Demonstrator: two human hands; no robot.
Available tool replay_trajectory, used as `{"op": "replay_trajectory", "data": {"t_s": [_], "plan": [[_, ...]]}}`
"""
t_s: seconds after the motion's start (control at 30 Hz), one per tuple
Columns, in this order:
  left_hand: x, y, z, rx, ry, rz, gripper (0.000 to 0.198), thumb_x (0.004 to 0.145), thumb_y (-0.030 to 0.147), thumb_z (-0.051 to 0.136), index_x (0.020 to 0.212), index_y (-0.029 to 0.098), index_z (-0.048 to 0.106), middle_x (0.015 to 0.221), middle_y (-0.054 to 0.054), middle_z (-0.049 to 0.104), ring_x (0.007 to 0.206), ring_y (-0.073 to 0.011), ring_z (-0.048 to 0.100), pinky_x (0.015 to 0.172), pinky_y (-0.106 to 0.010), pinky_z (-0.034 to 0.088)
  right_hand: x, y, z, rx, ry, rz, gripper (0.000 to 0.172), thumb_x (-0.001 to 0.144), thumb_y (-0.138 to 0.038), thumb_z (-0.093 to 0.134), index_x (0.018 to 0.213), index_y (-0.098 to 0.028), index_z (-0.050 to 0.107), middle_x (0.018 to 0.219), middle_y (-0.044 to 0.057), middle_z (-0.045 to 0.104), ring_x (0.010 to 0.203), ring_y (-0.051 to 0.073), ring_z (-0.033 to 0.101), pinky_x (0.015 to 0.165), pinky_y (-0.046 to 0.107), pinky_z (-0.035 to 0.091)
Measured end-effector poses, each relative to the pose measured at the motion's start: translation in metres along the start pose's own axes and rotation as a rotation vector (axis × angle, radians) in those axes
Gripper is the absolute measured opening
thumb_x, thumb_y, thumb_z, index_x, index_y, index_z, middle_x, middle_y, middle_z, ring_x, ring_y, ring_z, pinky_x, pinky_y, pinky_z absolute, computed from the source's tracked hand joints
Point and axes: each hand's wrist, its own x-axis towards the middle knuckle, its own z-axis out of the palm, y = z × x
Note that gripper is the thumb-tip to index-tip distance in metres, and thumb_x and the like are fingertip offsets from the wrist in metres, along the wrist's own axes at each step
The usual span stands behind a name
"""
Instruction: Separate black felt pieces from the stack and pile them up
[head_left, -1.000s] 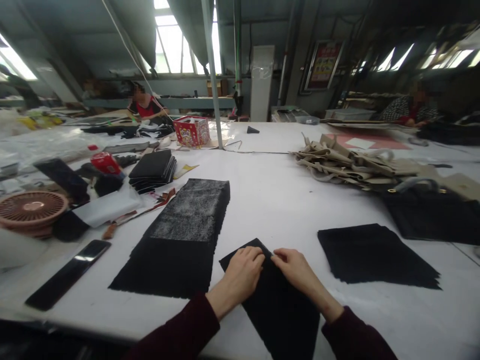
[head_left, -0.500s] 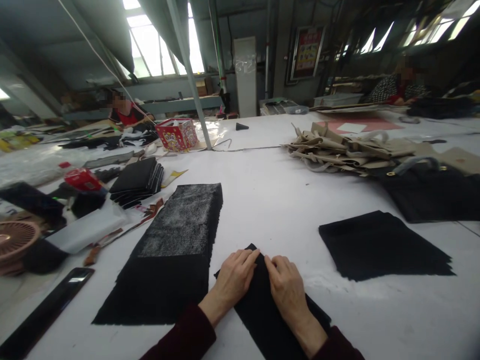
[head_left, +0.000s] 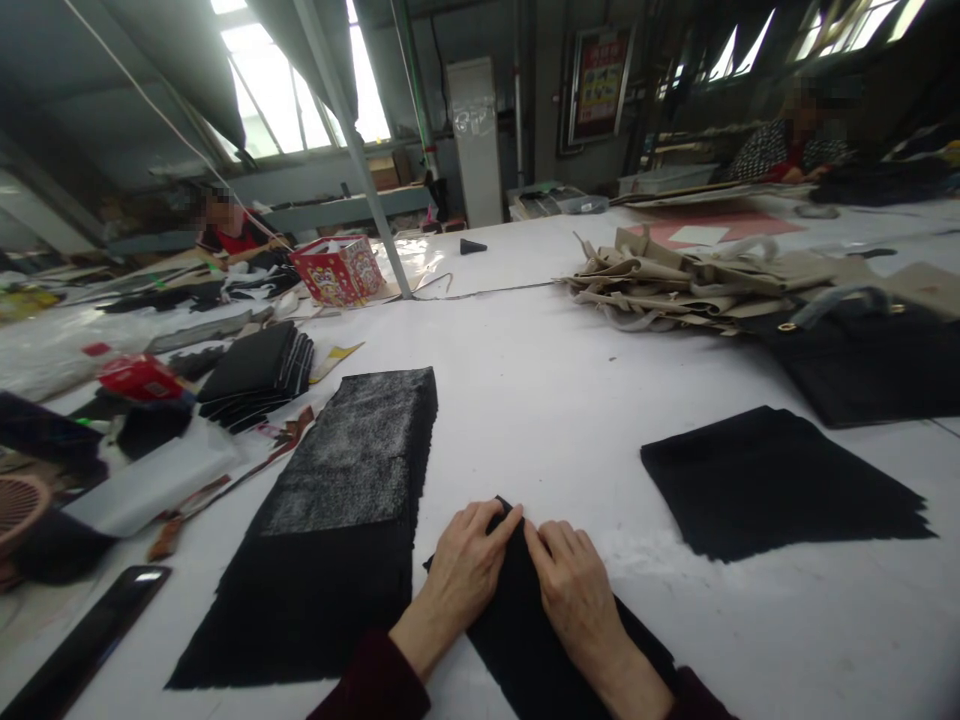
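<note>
A black cloth piece [head_left: 517, 640] lies folded on the white table [head_left: 525, 400] at the bottom centre. My left hand [head_left: 463, 570] pinches its upper left edge, thumb and forefinger near the top corner. Close beside it, my right hand [head_left: 574, 590] presses on the fold with its fingers bent together. The two hands' fingertips nearly meet at the top of the cloth. To the left lies a stack of black cloth pieces [head_left: 300, 600] with a grey speckled piece [head_left: 352, 450] on top. Another black stack [head_left: 772, 485] is on the right.
Beige fabric pieces [head_left: 667, 285] and a black bag [head_left: 870, 370] lie at the back right. On the left are folded black pieces [head_left: 251, 365], a phone [head_left: 90, 640], a fan [head_left: 19, 510] and a red box [head_left: 337, 272]. A pole [head_left: 360, 160] rises behind. Two people sit farther off.
The view has shifted slightly, so the left stack sits lower. My left forefinger reaches a little further over the cloth's top edge; both hands otherwise stay on the fold.
</note>
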Motion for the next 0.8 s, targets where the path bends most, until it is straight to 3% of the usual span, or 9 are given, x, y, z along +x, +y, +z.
{"op": "replay_trajectory", "data": {"t_s": [0.8], "plan": [[0.001,0.0008,-0.0012,-0.048,0.009,-0.067,0.053,0.093,0.007,0.045,0.142,0.026,0.043,0.123,-0.007,0.053,0.109,-0.0231,0.05,0.097,-0.042,0.048,0.0019,0.0001,-0.0005,0.015,-0.012,0.0,0.034,0.089,-0.002,0.043,0.117,-0.012,0.059,0.088,0.006,0.053,0.081,0.023,0.047,0.073,0.038,0.037]]}}
